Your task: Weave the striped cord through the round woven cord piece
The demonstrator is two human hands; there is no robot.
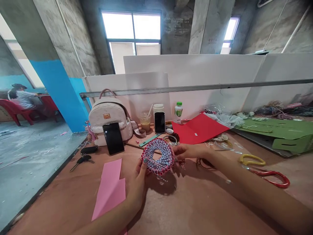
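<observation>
A round ring of woven red, white and blue cord (158, 143) is held up just above the brown-covered table (186, 205). My left hand (137, 186) grips its lower left side, with the thumb on the weave. My right hand (188, 151) reaches in from the right, and its fingertips hold the ring's right edge. Loose thread ends hang below the ring. A folded pink paper (110, 192) lies left of my left hand. Yellow-handled scissors (251, 160) and red-handled scissors (271, 179) lie to the right of my right forearm.
A white backpack (109, 119) with a black phone (113, 138) leaning on it stands behind. Nearby are keys (81, 164), a red folder (198, 129) and a bottle (178, 112). A metal rail (195, 88) runs behind the table. A seated person (24, 99) is far left.
</observation>
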